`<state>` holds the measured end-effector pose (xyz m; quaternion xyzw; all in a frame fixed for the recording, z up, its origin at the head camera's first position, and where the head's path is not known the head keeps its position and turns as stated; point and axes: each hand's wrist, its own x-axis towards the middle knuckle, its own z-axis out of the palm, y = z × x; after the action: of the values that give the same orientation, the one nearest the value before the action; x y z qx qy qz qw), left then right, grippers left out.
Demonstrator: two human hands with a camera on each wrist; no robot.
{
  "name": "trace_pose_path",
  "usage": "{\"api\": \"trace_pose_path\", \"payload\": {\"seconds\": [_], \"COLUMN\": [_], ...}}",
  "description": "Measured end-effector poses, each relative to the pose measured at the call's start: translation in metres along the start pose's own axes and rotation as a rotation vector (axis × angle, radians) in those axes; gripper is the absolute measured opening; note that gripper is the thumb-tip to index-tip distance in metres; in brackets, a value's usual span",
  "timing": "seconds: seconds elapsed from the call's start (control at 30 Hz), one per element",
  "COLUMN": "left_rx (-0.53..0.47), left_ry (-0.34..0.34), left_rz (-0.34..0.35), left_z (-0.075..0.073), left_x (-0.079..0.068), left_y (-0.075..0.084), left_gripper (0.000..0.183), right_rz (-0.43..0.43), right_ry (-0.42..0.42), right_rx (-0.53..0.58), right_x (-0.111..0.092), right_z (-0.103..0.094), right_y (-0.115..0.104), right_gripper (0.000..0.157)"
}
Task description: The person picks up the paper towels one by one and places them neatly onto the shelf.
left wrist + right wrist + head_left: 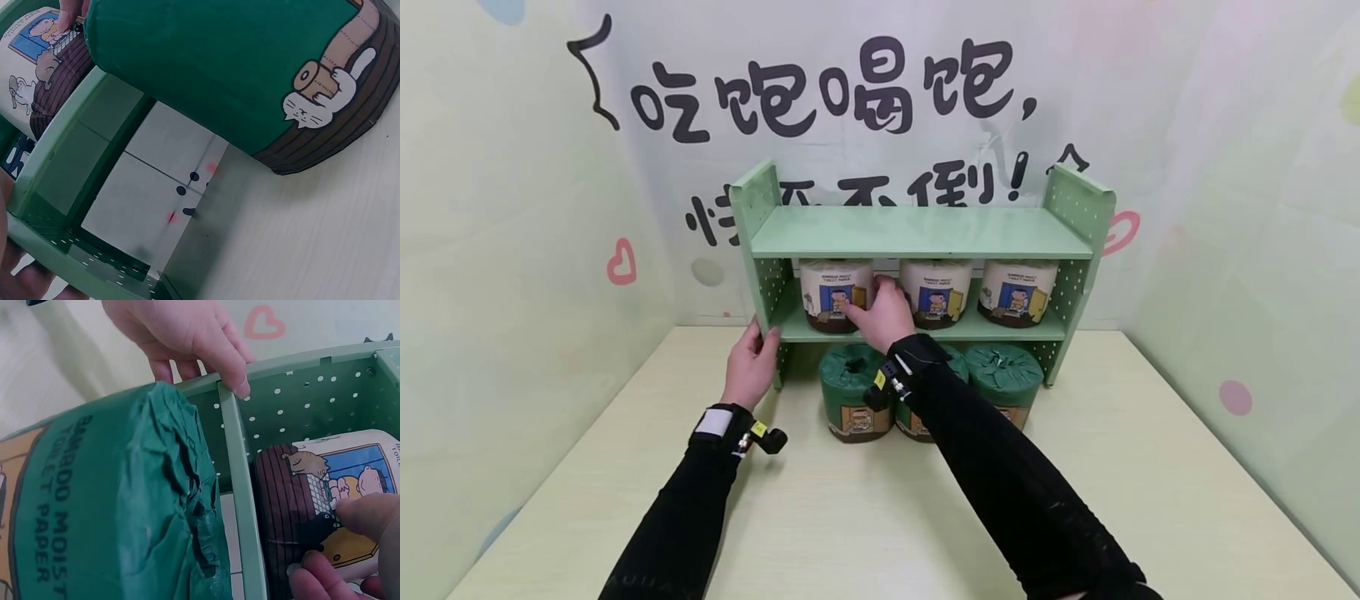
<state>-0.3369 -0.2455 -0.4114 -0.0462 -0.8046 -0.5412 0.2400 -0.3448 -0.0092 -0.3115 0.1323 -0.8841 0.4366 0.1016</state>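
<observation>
A light green two-tier shelf (925, 233) stands on the table. At its left side panel, my left hand (751, 367) grips the edge, thumb in front and fingers behind. On the lower board sits a white-wrapped toilet paper roll (824, 287) with a cartoon print, leftmost of three. My right hand (886, 317) holds this roll at its right side, thumb on the front. In the right wrist view the thumb and fingertips press the roll's printed wrapper (312, 481). Two more white rolls, the middle one (936, 287) and the right one (1018, 292), stand beside it.
Under the lower board, three green-wrapped toilet paper rolls stand on the table: a left one (856, 404), a middle one partly hidden by my right arm, and a right one (1003, 375). Behind the shelf is a printed wall sheet (880, 158) with black lettering.
</observation>
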Motion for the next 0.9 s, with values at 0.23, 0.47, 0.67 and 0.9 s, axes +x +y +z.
{"api": "trace_pose_path", "payload": {"seconds": [0.23, 0.47, 0.67, 0.9], "left_rx": [0.019, 0.053, 0.045, 0.040], "left_ry": [-0.003, 0.002, 0.002, -0.011], "left_rz": [0.005, 0.000, 0.004, 0.030], "left_z": [0.003, 0.001, 0.000, 0.001], "left_x": [0.002, -0.001, -0.003, -0.004], "left_y": [-0.002, -0.002, 0.002, 0.007], "left_gripper": [0.046, 0.047, 0.045, 0.045], "right_rz": [0.003, -0.012, -0.072, -0.119], "right_ry": [-0.022, -0.035, -0.051, -0.077], "right_rx": [0.060, 0.153, 0.187, 0.261], "right_x": [-0.004, -0.015, -0.031, -0.045], "right_z": [-0.006, -0.015, -0.029, -0.044], "right_y": [0.005, 0.003, 0.005, 0.013], "right_gripper": [0.067, 0.064, 0.056, 0.053]}}
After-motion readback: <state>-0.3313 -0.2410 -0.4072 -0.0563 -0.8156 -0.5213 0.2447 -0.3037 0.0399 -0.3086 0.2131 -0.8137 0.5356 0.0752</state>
